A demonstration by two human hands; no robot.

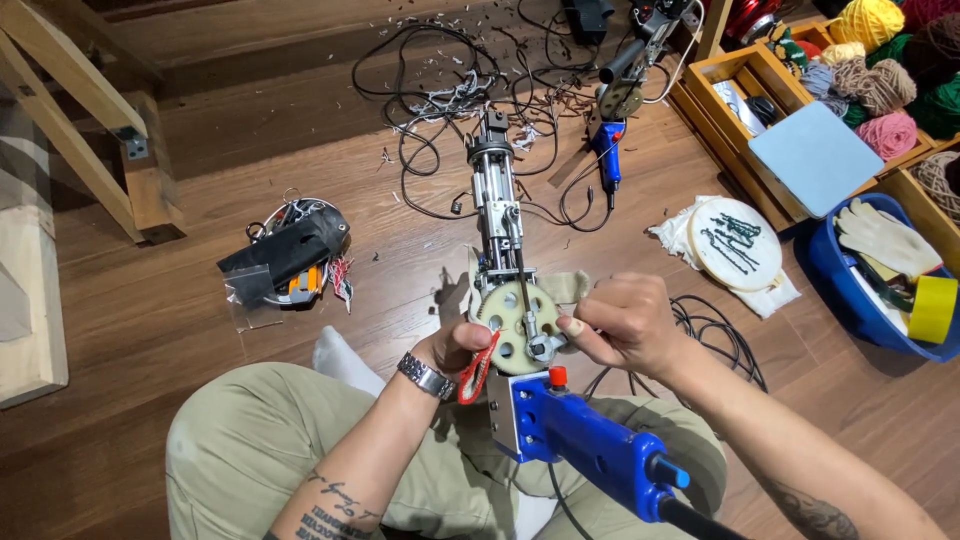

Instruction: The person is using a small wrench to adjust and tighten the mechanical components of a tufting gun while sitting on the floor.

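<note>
A blue-handled tufting gun [560, 425] lies across my lap, its metal front end pointing away over the floor. Its cream gear wheel [515, 322] faces up. My left hand [455, 350] grips the machine at the gear's left side, beside a red-handled tool [478, 368] whose grip I cannot make out. My right hand [622, 322] pinches a small metal part [545, 345] at the gear's right edge. A metal watch [427, 376] sits on my left wrist.
A second tufting gun [618, 100] lies further off among tangled black cables [450, 90]. A round embroidery hoop [738, 243] on white cloth lies to the right. Wooden crates with yarn balls [880, 85] and a blue tub [860, 290] stand far right. A black pouch [290, 250] lies left.
</note>
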